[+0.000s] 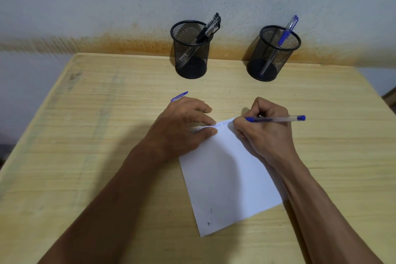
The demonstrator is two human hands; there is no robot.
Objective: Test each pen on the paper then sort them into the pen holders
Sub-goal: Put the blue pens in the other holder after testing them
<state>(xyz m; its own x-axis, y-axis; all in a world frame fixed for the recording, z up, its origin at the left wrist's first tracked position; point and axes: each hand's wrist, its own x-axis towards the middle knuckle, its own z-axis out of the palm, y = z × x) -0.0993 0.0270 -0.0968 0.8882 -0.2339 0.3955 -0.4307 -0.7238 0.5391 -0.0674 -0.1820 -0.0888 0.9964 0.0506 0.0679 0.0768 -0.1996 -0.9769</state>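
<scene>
Blue pen (276, 118): right hand (262, 133) grips it, writing test marks; left hand (184, 123), fingers flat, steadies paper (222, 178) mid-tabletop (107, 135).

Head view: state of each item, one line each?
Left hand: fingers flat, pressing the paper's top edge.
Right hand: gripping blue pen, tip on paper.
Blue pen: uncapped, writing.
Paper: flat on table, blue writing along top edge.
Pen cap: off, lying beyond the left hand.
Left holder: upright, black pens inside.
Right holder: upright, one capped blue pen leaning inside.
</scene>
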